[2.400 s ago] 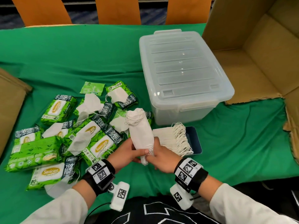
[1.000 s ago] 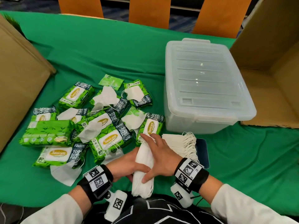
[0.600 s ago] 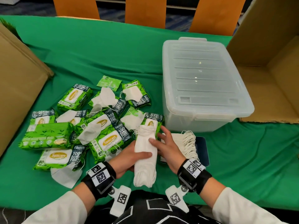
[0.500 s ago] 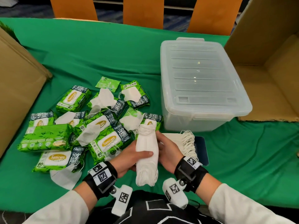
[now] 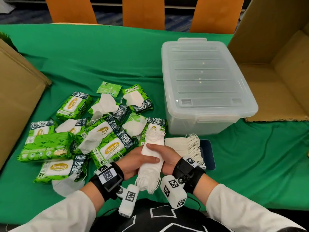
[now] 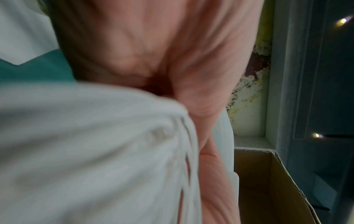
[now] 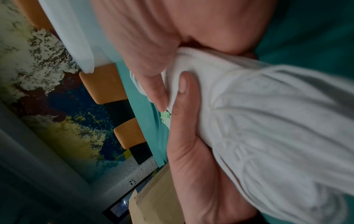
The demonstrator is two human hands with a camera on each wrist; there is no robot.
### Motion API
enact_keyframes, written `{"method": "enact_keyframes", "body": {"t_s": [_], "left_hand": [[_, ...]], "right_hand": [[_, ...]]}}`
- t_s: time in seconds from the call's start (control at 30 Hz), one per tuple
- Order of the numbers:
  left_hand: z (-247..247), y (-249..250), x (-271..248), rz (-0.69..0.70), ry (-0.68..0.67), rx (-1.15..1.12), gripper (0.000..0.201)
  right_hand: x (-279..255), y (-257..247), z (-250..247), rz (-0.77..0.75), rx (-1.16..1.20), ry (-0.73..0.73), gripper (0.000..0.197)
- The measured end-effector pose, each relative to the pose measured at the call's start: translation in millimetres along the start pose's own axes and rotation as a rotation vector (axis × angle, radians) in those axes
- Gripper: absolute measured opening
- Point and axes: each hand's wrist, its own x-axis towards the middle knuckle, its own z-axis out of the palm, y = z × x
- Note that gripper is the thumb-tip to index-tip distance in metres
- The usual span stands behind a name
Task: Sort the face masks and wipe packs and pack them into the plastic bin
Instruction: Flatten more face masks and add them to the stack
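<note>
While the bin (image 5: 207, 84) is kept lidded, nothing can be packed. A slip is the likelier fault: the ear loops hanging below the bundle of masks (image 5: 151, 163) could snag a wrist camera and spill it. The bundle is clamped between the left hand (image 5: 135, 162) and right hand (image 5: 164, 156) near the table's front edge; wipe packs (image 5: 107, 143) are scattered leftward.

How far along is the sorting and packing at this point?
Early. Done: one stack of masks lies squared beside the plastic bin. In hand: the left hand and right hand grip a second mask bundle. Left: loose masks and wipe packs are still mixed; the bin's lid is on.
</note>
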Motion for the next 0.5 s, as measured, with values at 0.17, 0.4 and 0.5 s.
{"method": "enact_keyframes", "body": {"t_s": [0.17,0.4,0.5], "left_hand": [[3.3,0.8,-3.4,-0.018,0.017,-0.036,0.045],[-33.7,-1.0,-16.3,-0.086,-0.083,0.040,0.095],[-42.3,-1.5,-24.1,-0.111,-0.202,0.157,0.095]], "right_hand": [[5.1,-0.1,-5.3,-0.054,0.002,0.080,0.044],[6.5,-15.8,-19.4,-0.116,0.110,0.202,0.049],[4.6,-23.3,-20.7,-0.112,0.133,0.216,0.047]]}}
